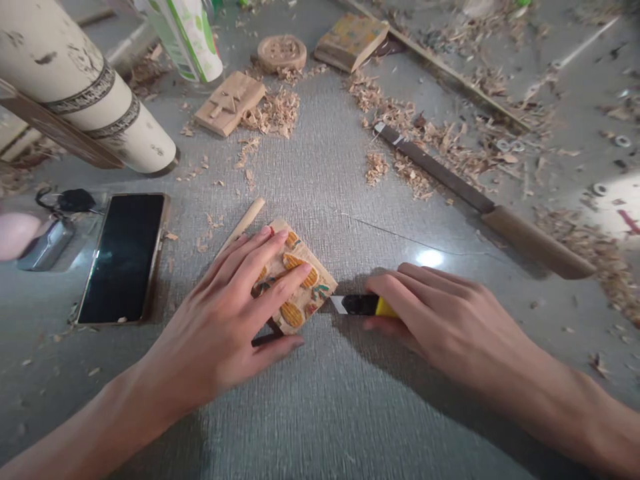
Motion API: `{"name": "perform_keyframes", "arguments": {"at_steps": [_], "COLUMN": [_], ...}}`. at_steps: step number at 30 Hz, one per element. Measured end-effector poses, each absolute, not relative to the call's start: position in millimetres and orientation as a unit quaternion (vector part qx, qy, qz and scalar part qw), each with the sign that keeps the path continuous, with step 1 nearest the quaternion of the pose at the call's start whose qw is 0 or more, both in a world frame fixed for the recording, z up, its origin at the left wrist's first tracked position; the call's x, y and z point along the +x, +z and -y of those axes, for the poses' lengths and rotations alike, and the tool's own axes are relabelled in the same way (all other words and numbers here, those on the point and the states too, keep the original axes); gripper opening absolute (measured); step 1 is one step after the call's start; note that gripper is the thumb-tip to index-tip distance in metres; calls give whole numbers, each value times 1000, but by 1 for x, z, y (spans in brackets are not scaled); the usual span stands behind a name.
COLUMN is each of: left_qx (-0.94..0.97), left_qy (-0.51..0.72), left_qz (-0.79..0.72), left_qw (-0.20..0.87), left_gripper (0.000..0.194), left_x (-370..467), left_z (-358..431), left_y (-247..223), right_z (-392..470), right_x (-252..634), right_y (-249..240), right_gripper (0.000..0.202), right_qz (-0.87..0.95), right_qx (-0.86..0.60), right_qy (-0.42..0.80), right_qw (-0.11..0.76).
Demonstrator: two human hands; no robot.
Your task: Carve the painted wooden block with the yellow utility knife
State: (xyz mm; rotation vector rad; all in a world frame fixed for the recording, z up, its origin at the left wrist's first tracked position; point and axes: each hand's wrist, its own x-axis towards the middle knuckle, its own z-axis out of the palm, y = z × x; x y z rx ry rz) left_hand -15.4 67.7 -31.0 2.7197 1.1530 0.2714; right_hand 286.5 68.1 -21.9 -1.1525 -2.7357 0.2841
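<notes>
My left hand (240,300) lies over a carved wooden block (300,287) painted with orange-yellow shapes, its fingers across the top and the thumb along the near side. In my right hand (435,320) is a yellow and black utility knife (363,305), the fingers wrapped round its handle. The knife's blade points left, its tip at the block's right corner; whether it cuts into the wood I cannot tell. A thin wooden stick (246,221) shows just beyond my left hand, its lower end hidden.
A phone (123,260) lies at left, near a patterned cylinder (115,100). A carved block (230,103), a round carved piece (282,53) and a painted block (351,41) sit at the back. A file (440,173) with a wooden handle lies right, among wood shavings (273,112).
</notes>
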Motion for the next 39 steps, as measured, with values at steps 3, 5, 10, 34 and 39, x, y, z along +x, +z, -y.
{"name": "perform_keyframes", "arguments": {"at_steps": [3, 5, 10, 34, 39], "left_qx": [912, 912, 911, 885, 888], "left_qy": [96, 98, 96, 113, 128], "left_qz": [-389, -391, -396, -450, -438], "left_qw": [83, 79, 69, 34, 55], "left_gripper": [60, 59, 62, 53, 51], "left_x": [-17, -17, -16, -6, -6], "left_z": [-68, -67, -66, -55, -56], "left_y": [-30, -29, -30, -33, -33], "right_z": [-65, -62, -58, -63, -81], "right_x": [287, 286, 282, 286, 302], "right_y": [-22, -21, -19, -28, -28], "right_gripper": [33, 33, 31, 36, 29], "right_qz": [913, 910, 905, 841, 859], "right_qx": [-395, -401, -414, -535, -490], "right_qy": [84, 85, 80, -5, 22], "right_qw": [66, 61, 62, 81, 148]}}
